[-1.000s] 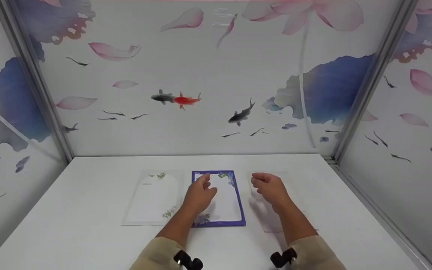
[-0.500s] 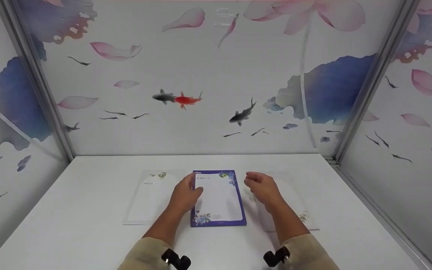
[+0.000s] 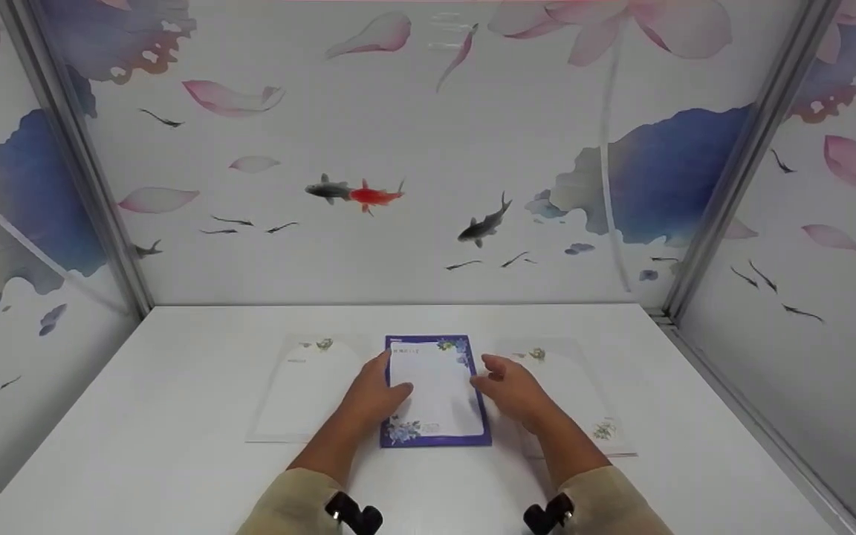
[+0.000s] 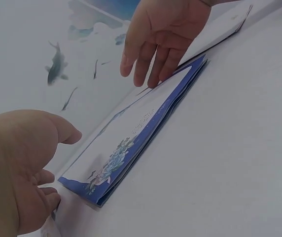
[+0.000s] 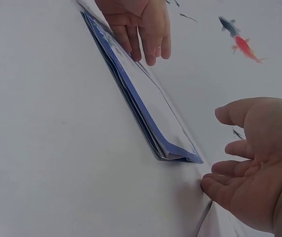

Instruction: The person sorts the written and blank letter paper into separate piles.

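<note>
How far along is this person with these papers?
Done, it seems: the pale left pad, blue-bordered pad and pale right pad lie side by side. In hand: the left hand and right hand flank the middle one, with no grip showing. Remaining, perhaps: squaring its layers, whose edges show gaps.

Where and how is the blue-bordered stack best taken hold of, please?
Probably pinch the blue-bordered stack at its two long edges, left hand from the left, right hand from the right, thumbs on top: it lies flat on the table, layers show along its near edge, and the hands flank it.
</note>
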Demonstrator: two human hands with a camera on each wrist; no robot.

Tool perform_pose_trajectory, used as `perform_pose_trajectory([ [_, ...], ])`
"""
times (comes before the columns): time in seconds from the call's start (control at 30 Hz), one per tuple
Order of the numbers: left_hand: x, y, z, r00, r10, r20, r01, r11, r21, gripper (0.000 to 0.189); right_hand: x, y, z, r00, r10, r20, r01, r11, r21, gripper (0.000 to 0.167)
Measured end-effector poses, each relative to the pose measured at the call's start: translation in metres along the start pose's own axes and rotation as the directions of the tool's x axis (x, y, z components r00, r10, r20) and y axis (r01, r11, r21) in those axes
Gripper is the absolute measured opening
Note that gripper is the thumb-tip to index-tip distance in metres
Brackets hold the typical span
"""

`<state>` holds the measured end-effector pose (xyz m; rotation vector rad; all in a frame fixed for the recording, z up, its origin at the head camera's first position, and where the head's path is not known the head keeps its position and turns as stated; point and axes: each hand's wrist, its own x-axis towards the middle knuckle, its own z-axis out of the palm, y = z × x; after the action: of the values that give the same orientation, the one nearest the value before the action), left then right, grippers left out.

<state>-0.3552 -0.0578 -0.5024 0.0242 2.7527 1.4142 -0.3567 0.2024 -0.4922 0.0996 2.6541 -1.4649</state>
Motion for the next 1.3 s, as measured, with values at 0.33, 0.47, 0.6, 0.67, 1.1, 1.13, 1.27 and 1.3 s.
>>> perform_pose_trajectory([
  [0.33,-0.004,0.004,0.005,0.998,-0.001,0.069,-0.007,0.993,0.119,0.091,-0.010,-0.005,0.008,0.999,0.020,0.040,-0.013,0.984,-0.179,0.075],
  [0.47,-0.005,0.003,0.006,0.992,0.036,0.123,-0.063,0.972,0.225,0.097,-0.013,-0.003,0.012,0.996,-0.011,0.085,0.034,0.962,-0.272,0.079],
  [0.6,-0.007,0.001,0.007,0.983,0.041,0.177,-0.095,0.947,0.306,0.103,-0.015,-0.002,0.015,0.991,-0.026,0.131,0.068,0.944,-0.323,0.084],
  [0.67,-0.007,0.001,0.007,0.980,0.040,0.194,-0.105,0.935,0.338,0.105,-0.016,-0.002,0.017,0.990,-0.018,0.139,0.064,0.940,-0.336,0.086],
  [1.1,-0.010,0.001,0.008,0.979,0.061,0.194,-0.140,0.895,0.424,0.105,-0.019,-0.006,0.020,0.992,-0.010,0.129,0.065,0.901,-0.428,0.086],
  [1.13,-0.010,0.001,0.008,0.979,0.063,0.193,-0.142,0.892,0.430,0.105,-0.019,-0.006,0.020,0.992,-0.007,0.126,0.061,0.902,-0.428,0.086],
  [1.27,-0.011,0.003,0.007,0.981,0.053,0.185,-0.130,0.893,0.431,0.103,-0.020,-0.008,0.021,0.993,0.001,0.121,0.052,0.900,-0.434,0.085],
  [1.3,-0.012,0.003,0.007,0.982,0.050,0.181,-0.124,0.895,0.428,0.102,-0.021,-0.009,0.022,0.993,0.002,0.118,0.050,0.899,-0.435,0.084],
])
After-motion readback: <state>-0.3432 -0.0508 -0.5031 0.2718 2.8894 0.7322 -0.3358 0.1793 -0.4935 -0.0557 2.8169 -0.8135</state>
